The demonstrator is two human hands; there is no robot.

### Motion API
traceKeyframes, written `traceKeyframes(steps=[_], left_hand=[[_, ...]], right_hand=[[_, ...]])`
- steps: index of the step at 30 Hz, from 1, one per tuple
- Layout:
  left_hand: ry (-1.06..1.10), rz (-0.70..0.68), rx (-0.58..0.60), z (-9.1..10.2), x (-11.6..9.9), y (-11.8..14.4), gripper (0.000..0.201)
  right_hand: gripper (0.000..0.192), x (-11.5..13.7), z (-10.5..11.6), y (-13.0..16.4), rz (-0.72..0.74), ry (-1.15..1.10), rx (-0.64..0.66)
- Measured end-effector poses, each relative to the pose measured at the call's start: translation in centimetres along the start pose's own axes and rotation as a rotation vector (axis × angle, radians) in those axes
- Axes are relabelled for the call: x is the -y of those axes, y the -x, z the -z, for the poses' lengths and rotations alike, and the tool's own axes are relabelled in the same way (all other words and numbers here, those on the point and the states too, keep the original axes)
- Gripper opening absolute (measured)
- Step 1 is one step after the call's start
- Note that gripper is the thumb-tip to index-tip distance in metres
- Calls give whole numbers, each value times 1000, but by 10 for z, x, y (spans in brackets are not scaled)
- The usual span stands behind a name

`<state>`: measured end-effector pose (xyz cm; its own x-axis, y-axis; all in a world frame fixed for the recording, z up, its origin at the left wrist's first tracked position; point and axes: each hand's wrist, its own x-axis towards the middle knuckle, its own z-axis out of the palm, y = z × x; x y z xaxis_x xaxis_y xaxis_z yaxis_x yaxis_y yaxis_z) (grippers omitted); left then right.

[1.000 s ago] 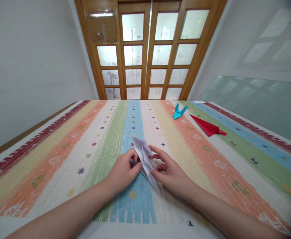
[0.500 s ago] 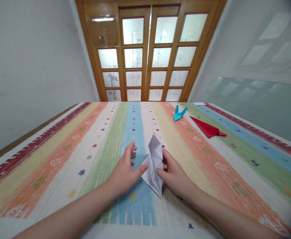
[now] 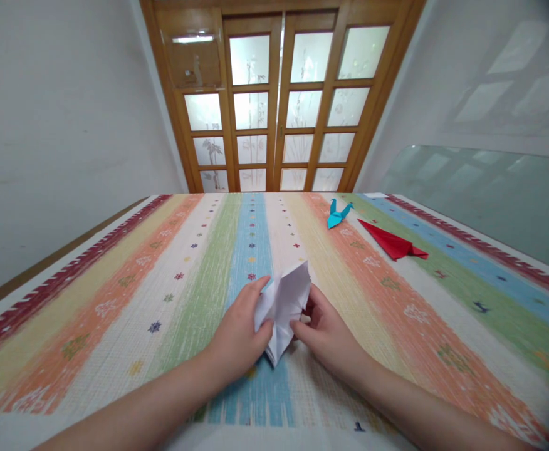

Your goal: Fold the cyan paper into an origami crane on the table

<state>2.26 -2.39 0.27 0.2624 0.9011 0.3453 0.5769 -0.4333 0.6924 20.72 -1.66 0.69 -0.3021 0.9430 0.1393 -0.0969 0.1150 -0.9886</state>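
A folded sheet of white paper (image 3: pixel 284 307) is held between my two hands just above the striped tablecloth. Its upper point leans to the right and its lower point faces me. My left hand (image 3: pixel 246 322) grips the paper's left side, thumb in front and fingers behind. On the right side, my right hand (image 3: pixel 324 319) pinches the edge between thumb and curled fingers. The fingers behind the paper are partly hidden.
Beyond my right hand lie a blue origami crane (image 3: pixel 337 215) and a red paper plane (image 3: pixel 392 241). A striped tablecloth (image 3: pixel 199 294) covers the table. Wooden doors with glass panes (image 3: pixel 274 94) stand past the far edge, and a pale glass panel (image 3: pixel 481 194) is at the right.
My left hand has closed onto the paper's left side, where only its thumb touched before. The paper has turned, its top point swinging right and its lower point moving left.
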Motion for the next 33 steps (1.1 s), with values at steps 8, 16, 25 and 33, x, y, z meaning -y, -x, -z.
traceKeyframes(steps=[8,16,25,33], left_hand=[[-126,-332,-92,11,-3,3,66],[-88,-428,-71,10,-5,4,64],[-17,-206,-7,5,-8,5,73],[89,-79,-7,7,-17,6,64]], right_hand=[[32,-10,4,5,-95,17,-19],[60,-4,0,8,-39,15,-73],[62,-4,4,18,217,334,104],[81,-4,1,17,458,607,139]])
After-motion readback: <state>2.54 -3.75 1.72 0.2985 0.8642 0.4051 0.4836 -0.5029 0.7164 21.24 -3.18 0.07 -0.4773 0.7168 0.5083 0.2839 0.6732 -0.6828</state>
